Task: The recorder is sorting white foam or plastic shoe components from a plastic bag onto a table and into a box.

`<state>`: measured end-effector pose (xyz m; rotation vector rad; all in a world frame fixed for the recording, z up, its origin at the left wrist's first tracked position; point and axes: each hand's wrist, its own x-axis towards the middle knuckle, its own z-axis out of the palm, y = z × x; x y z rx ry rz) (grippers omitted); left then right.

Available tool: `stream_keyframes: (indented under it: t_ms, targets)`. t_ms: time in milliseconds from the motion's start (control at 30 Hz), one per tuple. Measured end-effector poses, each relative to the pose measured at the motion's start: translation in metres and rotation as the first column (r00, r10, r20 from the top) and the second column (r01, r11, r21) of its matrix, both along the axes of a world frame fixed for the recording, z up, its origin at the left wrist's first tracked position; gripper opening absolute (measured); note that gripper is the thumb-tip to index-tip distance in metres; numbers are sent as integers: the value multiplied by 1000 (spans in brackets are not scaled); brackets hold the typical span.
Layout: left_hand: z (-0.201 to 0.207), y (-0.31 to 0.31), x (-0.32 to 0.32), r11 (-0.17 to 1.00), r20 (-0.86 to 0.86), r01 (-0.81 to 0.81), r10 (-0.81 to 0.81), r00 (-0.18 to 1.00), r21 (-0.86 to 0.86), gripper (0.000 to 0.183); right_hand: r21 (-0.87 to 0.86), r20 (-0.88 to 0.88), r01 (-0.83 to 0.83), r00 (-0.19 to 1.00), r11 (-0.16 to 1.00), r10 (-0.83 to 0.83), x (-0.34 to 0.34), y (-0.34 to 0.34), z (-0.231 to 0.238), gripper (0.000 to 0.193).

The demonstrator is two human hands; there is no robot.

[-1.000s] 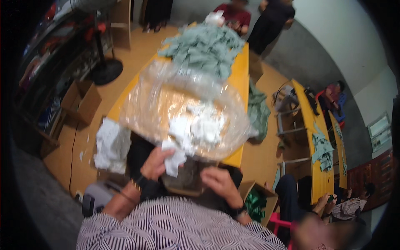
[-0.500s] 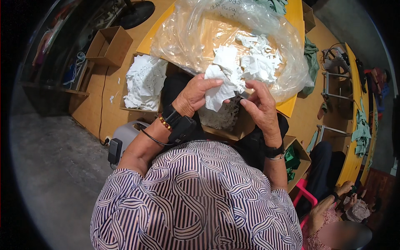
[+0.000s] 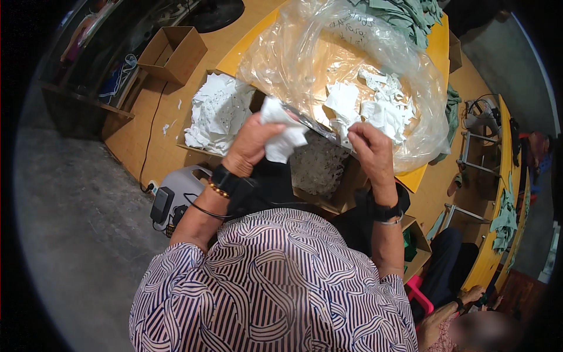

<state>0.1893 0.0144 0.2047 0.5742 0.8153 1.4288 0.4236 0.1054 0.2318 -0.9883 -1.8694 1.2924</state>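
Observation:
My left hand (image 3: 252, 141) is closed around a crumpled white cloth-like piece (image 3: 285, 141), raised over the gap between two boxes. To its right, my right hand (image 3: 373, 154) has thumb and fingers pinched together at the table edge. They meet the lower end of another white piece (image 3: 343, 101); whether they grip it or something small is hidden. More ragged white pieces (image 3: 384, 117) lie on a large clear plastic bag (image 3: 281, 56) spread over the yellow table (image 3: 234, 48). Below my hands, a box (image 3: 343, 198) holds small whitish scraps (image 3: 316, 167).
At my left stands a carton heaped with white pieces (image 3: 217, 111); beyond it is another cardboard box (image 3: 173, 56). Green cloth (image 3: 404, 20) is piled on the table's far side. A grey case (image 3: 182, 182) stands by my left arm. Another person's hand (image 3: 474, 293) is at lower right.
My left hand has moved left with the white piece, away from my right hand. The right hand has come to the pieces at the table edge. The whole view has shifted slightly.

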Motion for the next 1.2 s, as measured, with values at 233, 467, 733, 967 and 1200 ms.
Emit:
stream_keyframes:
  t_ms: [233,467,733,967,1200]
  targets:
    - [-39,0,-75,917,273,-396,394,878,-50,30,600,524,-157,818,784,-237,-43,21,14,21]
    - [-157,-37,-170,639,-525,-662,435,731,-392,38,633,471,-115,842,766,-262,-36,64,-5,11]
    - [-45,-25,-104,818,-195,-549,518,833,-169,25,-358,-389,94,890,929,-240,-8,91,16,11]
    - [53,36,4,968,-358,-72,158,920,242,26,-476,-601,-271,795,836,-84,-5,89,14,10]
    - [40,73,49,976,-454,25,78,888,216,47,-468,-601,-236,791,851,-111,-12,75,18,19]
